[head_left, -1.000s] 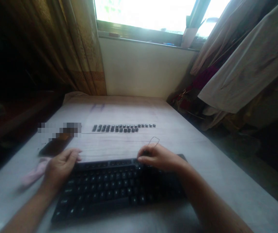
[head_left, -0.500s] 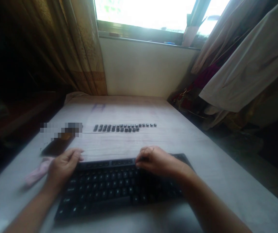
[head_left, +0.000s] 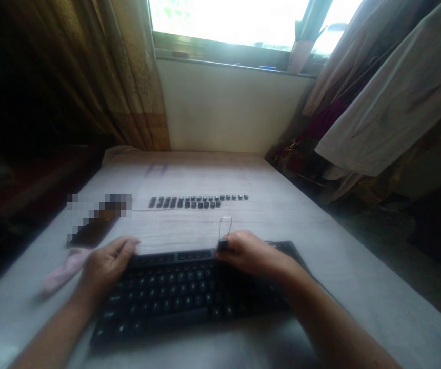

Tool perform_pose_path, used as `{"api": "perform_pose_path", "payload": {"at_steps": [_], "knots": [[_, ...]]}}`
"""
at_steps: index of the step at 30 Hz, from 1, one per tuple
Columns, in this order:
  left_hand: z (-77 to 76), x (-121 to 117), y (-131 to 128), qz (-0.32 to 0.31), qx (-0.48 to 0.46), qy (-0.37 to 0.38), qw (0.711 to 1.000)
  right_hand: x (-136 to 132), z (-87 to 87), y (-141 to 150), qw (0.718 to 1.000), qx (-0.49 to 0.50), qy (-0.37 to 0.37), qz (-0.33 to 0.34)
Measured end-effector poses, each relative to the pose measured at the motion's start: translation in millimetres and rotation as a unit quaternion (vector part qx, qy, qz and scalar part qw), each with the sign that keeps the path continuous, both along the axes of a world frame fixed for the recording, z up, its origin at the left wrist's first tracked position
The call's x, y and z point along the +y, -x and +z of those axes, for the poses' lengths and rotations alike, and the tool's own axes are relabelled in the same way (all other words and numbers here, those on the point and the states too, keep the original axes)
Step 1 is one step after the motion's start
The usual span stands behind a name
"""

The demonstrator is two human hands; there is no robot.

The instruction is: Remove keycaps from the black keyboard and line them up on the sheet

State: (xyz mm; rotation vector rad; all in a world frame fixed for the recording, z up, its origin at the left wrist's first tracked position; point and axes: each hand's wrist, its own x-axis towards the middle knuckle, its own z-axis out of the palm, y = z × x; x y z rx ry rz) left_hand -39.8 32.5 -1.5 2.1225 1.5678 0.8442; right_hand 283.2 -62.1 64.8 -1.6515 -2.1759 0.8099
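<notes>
A black keyboard [head_left: 166, 294] lies slightly tilted on the light cloth in front of me. My left hand [head_left: 111, 259] is closed on its far left corner. Over the keyboard's far edge, right of the middle, my right hand [head_left: 239, 251] pinches a wire keycap puller [head_left: 225, 225], its thin loop pointing up. A small black piece [head_left: 223, 245] shows at my fingertips, at the foot of the loop; whether it is a keycap or the puller's handle I cannot tell. Beyond the keyboard, several loose keycaps [head_left: 185, 201] stand in two rows. The keyboard's right section is dark and partly hidden by my right arm.
A pink cloth [head_left: 64, 271] lies beside my left hand. Behind it is a dark, partly pixelated flat object [head_left: 93, 230]. The table's right edge runs past hanging clothes [head_left: 374, 133]. A curtain [head_left: 136, 77] and a window [head_left: 228, 25] are at the back.
My right hand has turned so that the puller's wire loop now stands up clear of the fingers. My left hand and the keyboard's left end have shifted slightly to the right.
</notes>
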Motion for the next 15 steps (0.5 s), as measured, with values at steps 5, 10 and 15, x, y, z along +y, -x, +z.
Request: {"api": "perform_pose_path", "payload": {"at_steps": [5, 10, 15], "knots": [[-1.4, -0.6, -0.4, 0.002, 0.008, -0.017, 1.0, 1.9, -3.8, -4.3, 0.999, 0.033, 0.022, 0.005], [-0.6, -3.5, -2.1, -0.007, 0.01, -0.02, 1.0, 7.1, -10.3, -19.8, 0.915, 0.372, 0.096, -0.12], [1.0, -2.4, -0.5, -0.006, 0.04, -0.039, 0.998, 6.7, -4.9, -17.6, 0.902, 0.404, 0.079, -0.129]]}}
